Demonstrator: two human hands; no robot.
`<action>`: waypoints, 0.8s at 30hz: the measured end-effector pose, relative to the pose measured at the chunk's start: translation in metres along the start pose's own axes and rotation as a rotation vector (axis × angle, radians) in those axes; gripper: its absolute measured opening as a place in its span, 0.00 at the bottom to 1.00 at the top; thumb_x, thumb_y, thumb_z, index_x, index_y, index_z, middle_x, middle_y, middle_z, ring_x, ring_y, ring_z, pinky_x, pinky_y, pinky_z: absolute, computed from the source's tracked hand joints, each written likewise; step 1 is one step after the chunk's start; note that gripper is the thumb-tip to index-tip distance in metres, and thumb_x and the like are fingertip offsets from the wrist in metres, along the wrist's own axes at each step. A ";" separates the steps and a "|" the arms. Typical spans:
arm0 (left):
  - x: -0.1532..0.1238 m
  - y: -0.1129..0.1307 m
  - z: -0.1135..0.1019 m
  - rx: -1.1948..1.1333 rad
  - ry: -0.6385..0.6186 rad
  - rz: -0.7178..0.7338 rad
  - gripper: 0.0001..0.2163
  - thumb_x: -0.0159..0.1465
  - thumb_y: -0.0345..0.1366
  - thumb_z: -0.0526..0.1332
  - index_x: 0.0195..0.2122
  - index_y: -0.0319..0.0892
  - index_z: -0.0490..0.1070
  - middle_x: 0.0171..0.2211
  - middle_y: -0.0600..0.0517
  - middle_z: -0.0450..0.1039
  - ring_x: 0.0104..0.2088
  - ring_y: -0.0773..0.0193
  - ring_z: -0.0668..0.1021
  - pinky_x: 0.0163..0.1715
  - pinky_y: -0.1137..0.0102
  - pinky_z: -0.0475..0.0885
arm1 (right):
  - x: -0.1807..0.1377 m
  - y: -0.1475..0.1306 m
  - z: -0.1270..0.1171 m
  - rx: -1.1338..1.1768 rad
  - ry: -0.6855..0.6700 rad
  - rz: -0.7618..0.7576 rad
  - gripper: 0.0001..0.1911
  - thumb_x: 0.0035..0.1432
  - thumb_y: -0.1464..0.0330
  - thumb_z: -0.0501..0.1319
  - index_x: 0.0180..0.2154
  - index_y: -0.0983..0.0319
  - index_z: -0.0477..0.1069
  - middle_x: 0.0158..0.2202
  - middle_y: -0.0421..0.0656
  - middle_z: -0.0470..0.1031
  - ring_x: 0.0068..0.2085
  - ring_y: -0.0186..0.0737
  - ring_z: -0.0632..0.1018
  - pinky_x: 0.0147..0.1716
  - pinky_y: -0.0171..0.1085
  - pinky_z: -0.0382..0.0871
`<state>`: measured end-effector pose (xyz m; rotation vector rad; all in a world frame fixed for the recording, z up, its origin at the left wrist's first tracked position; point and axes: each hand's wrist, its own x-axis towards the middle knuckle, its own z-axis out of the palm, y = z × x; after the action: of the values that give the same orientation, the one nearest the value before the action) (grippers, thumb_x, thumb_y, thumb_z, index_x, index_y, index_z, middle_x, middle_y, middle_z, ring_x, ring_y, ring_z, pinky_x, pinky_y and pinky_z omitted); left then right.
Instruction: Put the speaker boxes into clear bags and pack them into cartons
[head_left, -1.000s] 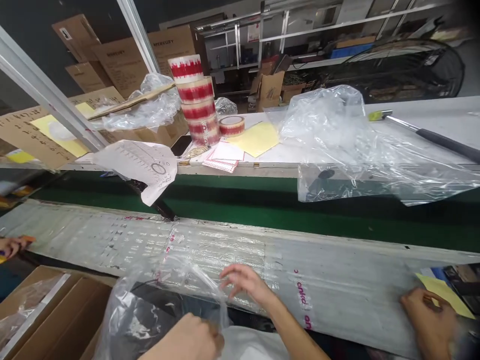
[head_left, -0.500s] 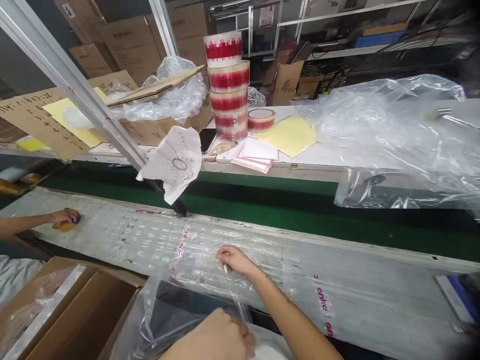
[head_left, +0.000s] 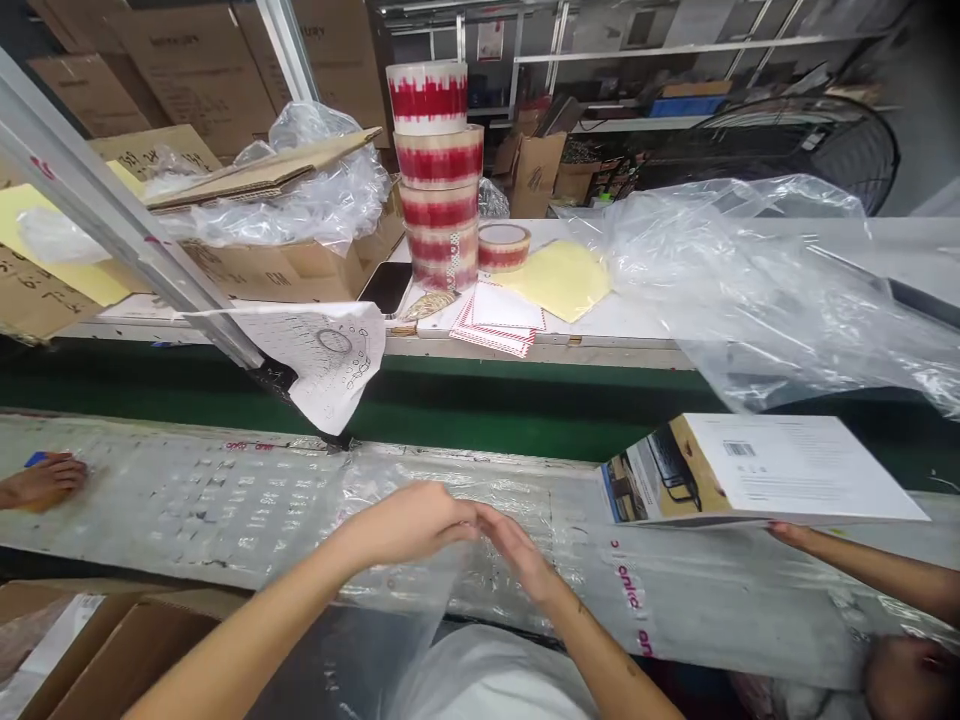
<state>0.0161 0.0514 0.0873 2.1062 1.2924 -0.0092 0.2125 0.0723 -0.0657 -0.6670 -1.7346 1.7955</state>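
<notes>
My left hand [head_left: 420,522] and my right hand [head_left: 517,550] meet at their fingertips above the grey bench [head_left: 600,620]. Between the pinched fingers is the top of a clear plastic bag [head_left: 442,590], whose thin film hangs below them towards my lap. The exact grip is partly hidden by the fingers and hard to see through the transparent film. To the right, a co-worker's hand [head_left: 791,535] supports a printed box [head_left: 795,470] with a white side and a picture panel.
At the left another person's hand [head_left: 52,475] presses on the bench. Beyond the green belt [head_left: 450,400], a shelf carries stacked tape rolls [head_left: 439,210], a phone [head_left: 387,287] and a heap of clear plastic [head_left: 750,270]. An open carton [head_left: 105,650] stands lower left.
My left hand has risen from low in the view to meet my right hand, lifting the plastic. The co-worker's printed box has come in at the right, and the view has shifted.
</notes>
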 end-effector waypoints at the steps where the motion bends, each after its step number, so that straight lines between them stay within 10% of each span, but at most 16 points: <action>1: 0.011 0.000 -0.008 -0.017 -0.038 0.031 0.13 0.70 0.37 0.54 0.34 0.42 0.76 0.25 0.52 0.74 0.24 0.64 0.71 0.25 0.71 0.58 | 0.001 -0.010 -0.002 0.031 -0.062 -0.030 0.39 0.62 0.37 0.43 0.52 0.57 0.74 0.52 0.49 0.73 0.57 0.49 0.71 0.59 0.47 0.63; 11: 0.056 0.014 -0.050 -0.256 -0.510 0.129 0.10 0.67 0.36 0.54 0.28 0.43 0.68 0.20 0.57 0.65 0.23 0.67 0.69 0.27 0.74 0.63 | -0.018 -0.013 -0.053 -0.364 -0.352 0.049 0.08 0.54 0.61 0.68 0.35 0.58 0.81 0.32 0.40 0.79 0.35 0.40 0.77 0.40 0.35 0.69; 20: 0.147 0.013 -0.035 -0.242 -0.709 -0.034 0.13 0.60 0.46 0.63 0.40 0.42 0.75 0.20 0.57 0.67 0.22 0.64 0.71 0.25 0.72 0.64 | -0.153 0.021 -0.126 -0.352 0.181 0.109 0.06 0.54 0.70 0.60 0.30 0.58 0.77 0.30 0.41 0.76 0.40 0.43 0.76 0.52 0.43 0.67; 24: 0.208 0.038 0.012 0.079 -0.687 0.071 0.09 0.52 0.40 0.67 0.23 0.41 0.72 0.17 0.56 0.65 0.22 0.64 0.69 0.24 0.71 0.59 | -0.228 0.020 -0.168 -0.301 0.465 0.146 0.09 0.50 0.72 0.54 0.23 0.58 0.71 0.25 0.40 0.70 0.40 0.45 0.75 0.62 0.52 0.56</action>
<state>0.1569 0.1985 0.0295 1.9468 0.8067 -0.6989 0.4929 0.0370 -0.0985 -1.2532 -1.6692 1.3300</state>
